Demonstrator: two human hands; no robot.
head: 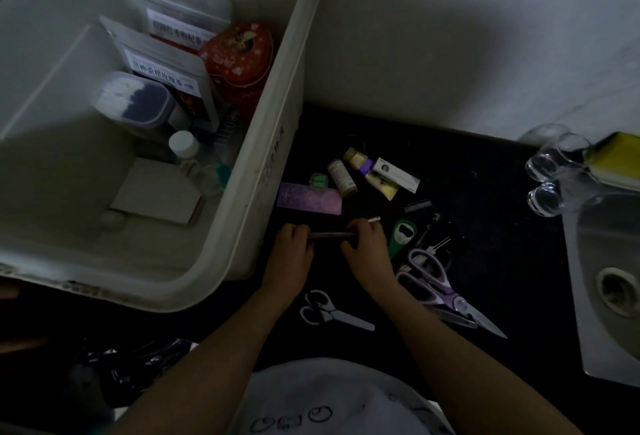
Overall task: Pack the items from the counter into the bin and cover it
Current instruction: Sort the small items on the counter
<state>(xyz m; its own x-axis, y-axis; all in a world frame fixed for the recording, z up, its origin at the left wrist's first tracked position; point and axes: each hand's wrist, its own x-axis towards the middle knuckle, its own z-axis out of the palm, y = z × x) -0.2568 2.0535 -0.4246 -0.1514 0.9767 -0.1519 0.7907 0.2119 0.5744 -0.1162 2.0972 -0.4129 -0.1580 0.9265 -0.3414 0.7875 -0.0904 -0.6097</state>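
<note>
Dim light — white wall [450, 36], black counter [502, 226], steel sink [595, 296] at right.

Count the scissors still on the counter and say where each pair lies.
2. Small white scissors lie between the two forearms, near the counter's front edge. Large purple scissors lie right of the right hand, below the green bottle opener. The dim clutter may hide more.

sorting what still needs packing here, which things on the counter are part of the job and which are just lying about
Job: bin; pen held by left hand and right hand; purple box; small bottle; tube; bottle opener; big scissors; small scissors.

Lying about: glasses; sponge; sink.
</note>
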